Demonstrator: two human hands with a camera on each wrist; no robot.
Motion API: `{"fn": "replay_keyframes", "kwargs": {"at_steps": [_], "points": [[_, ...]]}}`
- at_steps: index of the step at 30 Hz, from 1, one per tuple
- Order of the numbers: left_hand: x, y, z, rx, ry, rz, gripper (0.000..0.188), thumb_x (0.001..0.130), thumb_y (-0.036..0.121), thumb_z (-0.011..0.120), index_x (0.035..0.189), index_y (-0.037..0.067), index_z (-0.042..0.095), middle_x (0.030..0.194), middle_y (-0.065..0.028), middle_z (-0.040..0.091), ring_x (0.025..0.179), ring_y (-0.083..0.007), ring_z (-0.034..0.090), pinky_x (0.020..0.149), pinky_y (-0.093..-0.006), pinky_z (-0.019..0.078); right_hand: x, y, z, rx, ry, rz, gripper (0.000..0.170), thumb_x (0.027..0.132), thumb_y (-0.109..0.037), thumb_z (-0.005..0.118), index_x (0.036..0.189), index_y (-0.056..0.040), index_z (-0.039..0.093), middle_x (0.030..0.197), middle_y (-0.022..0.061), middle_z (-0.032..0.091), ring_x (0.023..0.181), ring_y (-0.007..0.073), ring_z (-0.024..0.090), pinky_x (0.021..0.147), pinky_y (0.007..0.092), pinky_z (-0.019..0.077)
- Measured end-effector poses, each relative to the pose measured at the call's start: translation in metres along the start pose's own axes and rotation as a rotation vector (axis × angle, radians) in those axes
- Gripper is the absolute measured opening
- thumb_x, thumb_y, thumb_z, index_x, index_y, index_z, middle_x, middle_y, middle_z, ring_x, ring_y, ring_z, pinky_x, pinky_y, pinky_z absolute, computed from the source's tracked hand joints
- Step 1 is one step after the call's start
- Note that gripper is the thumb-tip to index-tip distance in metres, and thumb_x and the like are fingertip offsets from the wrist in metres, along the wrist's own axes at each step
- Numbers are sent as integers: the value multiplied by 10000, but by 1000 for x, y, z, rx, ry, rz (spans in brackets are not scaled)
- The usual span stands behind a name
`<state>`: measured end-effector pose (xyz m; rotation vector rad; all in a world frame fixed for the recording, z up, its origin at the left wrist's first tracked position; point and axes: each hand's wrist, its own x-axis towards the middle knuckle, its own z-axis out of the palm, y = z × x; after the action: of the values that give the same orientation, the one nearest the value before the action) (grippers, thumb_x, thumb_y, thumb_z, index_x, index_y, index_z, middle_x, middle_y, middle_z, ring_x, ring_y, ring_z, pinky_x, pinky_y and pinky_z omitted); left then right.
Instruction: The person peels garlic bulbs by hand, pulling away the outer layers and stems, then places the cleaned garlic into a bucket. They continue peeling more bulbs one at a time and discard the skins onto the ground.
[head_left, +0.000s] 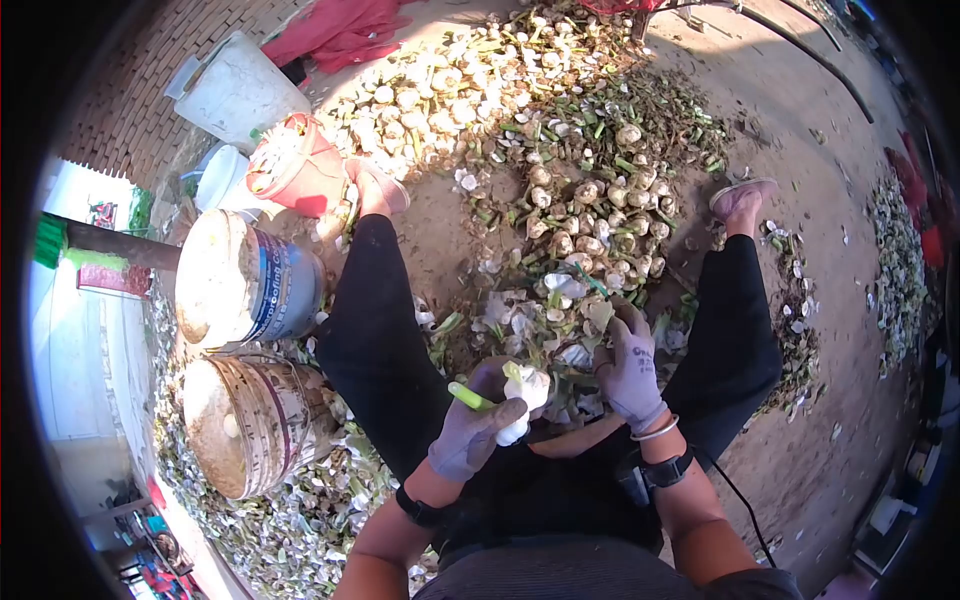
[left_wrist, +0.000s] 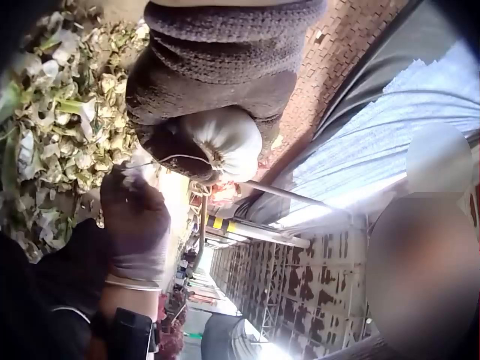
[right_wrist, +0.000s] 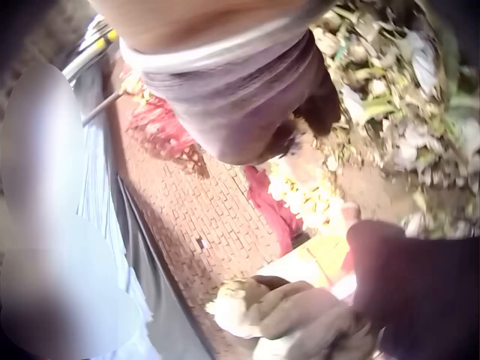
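In a pale, soiled work glove, my left hand (head_left: 470,425) grips white garlic (head_left: 532,388), which shows on both sides of the thumb. A cut green stem (head_left: 470,396) juts out on the hand's left side. The left wrist view shows the round white bulb (left_wrist: 229,142) framed by dark glove fingers. My right hand (head_left: 632,370), gloved too, is apart from that garlic, over the litter between the legs. Its fingertips are dark and bent, and a pale green leaf scrap (head_left: 600,316) lies right at them. I cannot tell whether they hold anything.
Ahead on the ground spreads a heap of garlic bulbs (head_left: 590,215). Loose peelings (head_left: 510,318) lie between the legs. Along the left stand a labelled paint bucket (head_left: 285,285), a dirty bucket (head_left: 290,410), a red bucket (head_left: 305,165) and a white bin (head_left: 245,90).
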<state>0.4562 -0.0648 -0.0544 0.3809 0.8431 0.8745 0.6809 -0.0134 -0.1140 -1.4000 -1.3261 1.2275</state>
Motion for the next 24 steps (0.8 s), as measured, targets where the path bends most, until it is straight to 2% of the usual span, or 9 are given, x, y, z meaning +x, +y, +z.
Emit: {"fn": "replay_keyframes", "kwargs": {"at_steps": [1,3,9,11,12,17,19,21,24], "points": [[3,-4,-1,106,42,104,479,822,152,738,1221,48,495,1092,-91,591,925,-156,612,751,-292,515,0,-14,1,-579,78,-458,310,855,-126,640,1134,-1,587,1031,156,614,905,332,616,815,393,503],[6,-15,-2,209,77,192,472,803,113,757,1190,57,494,1095,-81,572,943,-146,597,765,-291,507,-23,-58,1,-164,-214,-81,331,785,-187,725,1045,-6,628,1070,160,595,960,364,589,821,408,496],[8,-24,-5,619,190,492,462,778,17,765,1143,55,486,1093,-55,535,957,-134,568,828,-283,488,-30,-68,19,-445,-209,-501,263,857,-209,678,995,-3,590,947,158,615,844,359,608,708,399,494],[5,-21,-1,370,183,358,479,793,17,745,1191,54,480,1114,-58,539,962,-133,570,820,-286,492,-24,-58,24,-279,-254,57,252,897,-230,640,985,-4,574,870,167,609,781,358,597,671,406,474],[4,-18,0,121,173,227,498,809,18,726,1238,53,475,1135,-62,543,967,-132,571,812,-289,496,-27,-55,29,89,-210,145,274,911,-268,622,964,-4,571,786,170,582,714,345,568,659,401,458],[0,-10,0,154,96,214,526,866,133,664,1336,42,444,1092,-73,590,912,-135,596,739,-283,512,-28,-48,25,-38,-242,-196,292,910,-281,634,964,-5,560,747,161,559,655,300,534,618,353,446],[4,-5,-4,125,40,163,531,877,164,642,1352,43,437,1062,-75,607,873,-136,607,694,-273,520,-20,-34,21,-66,-111,103,273,928,-250,616,999,8,559,789,156,589,712,236,563,648,348,452],[13,-4,-13,25,-205,47,596,883,195,620,1412,42,394,1081,-89,610,862,-149,620,670,-272,523,-14,-29,21,161,-46,118,242,949,-217,604,1031,6,556,894,115,618,769,170,573,674,345,469],[15,-6,-6,34,-80,0,672,864,178,640,1446,26,342,1082,-95,614,856,-166,638,695,-283,534,-16,-48,22,870,-194,357,291,945,-176,635,1173,-19,542,1069,29,589,820,113,570,715,275,493]]}}
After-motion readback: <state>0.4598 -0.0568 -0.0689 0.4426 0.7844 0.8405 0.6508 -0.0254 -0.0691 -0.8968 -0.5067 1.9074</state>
